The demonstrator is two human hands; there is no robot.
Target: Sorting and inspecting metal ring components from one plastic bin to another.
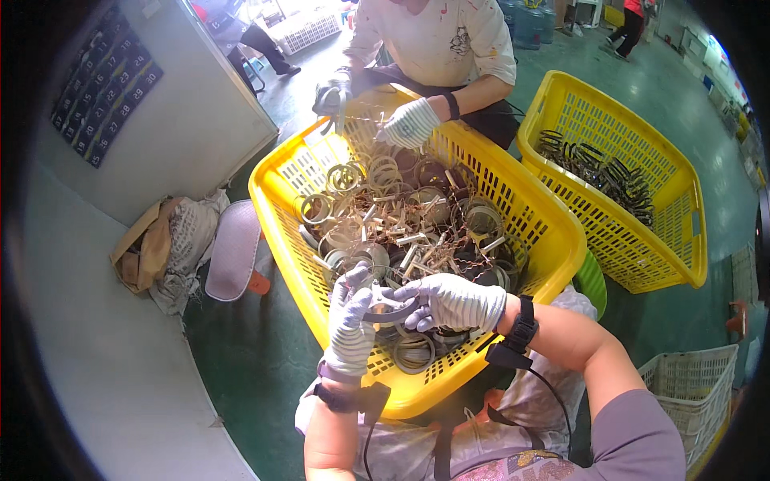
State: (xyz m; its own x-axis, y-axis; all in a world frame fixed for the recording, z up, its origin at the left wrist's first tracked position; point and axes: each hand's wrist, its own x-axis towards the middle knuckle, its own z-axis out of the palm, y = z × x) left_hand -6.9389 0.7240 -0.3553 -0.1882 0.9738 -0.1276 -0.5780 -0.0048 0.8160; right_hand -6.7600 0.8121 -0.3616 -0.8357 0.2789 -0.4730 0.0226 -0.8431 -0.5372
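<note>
While your left hand (350,317) and right hand (457,301) both hold one grey curved band (391,314), keep it low over the near end of the yellow basket (417,394). Both grips are narrow: the left fingers close at the band's left end, the right thumb and fingers pinch its right end. The step in hand appears to be two-handed working of this single piece; the next move calls for a firm hold at both ends, clear of the loose wire.

Below and beyond your hands, the basket contains a mixed heap of rings (415,353), short pale sticks (411,256) and tangled coppery wire. At its far end, a co-worker's gloved hands (411,124) are over the same heap.

Ahead and to the right of your right hand, a second yellow basket (642,248) contains dark rings (601,172). Right of your right forearm sits a white crate (691,375); its contents cannot be made out.
</note>
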